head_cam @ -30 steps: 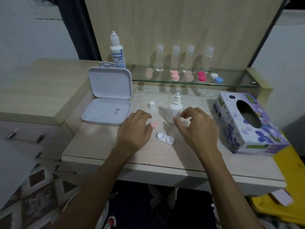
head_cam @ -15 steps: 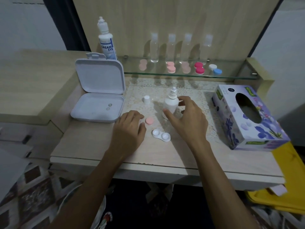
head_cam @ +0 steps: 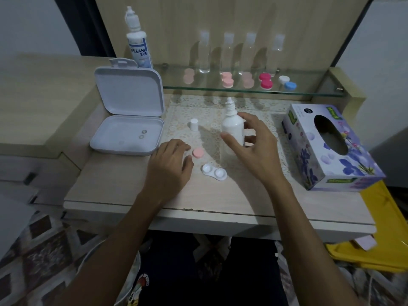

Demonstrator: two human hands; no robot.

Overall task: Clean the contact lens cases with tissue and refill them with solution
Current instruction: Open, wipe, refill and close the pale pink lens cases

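the glossy white two-well lens case (head_cam: 214, 172) lies uncapped on the pale table (head_cam: 114, 184), a round pink cap (head_cam: 197, 153) just beside it. the right hand (head_cam: 254, 151) curls around the smooth white solution bottle (head_cam: 233, 127), contact perhaps incomplete. the left hand (head_cam: 169, 166) rests loose, holding nothing.

Two bare arms, no sleeves. No rings, watch or bands on the left hand (head_cam: 167, 166) or right hand (head_cam: 254, 151). Dark clothes down below, with a small colourful picture on them.
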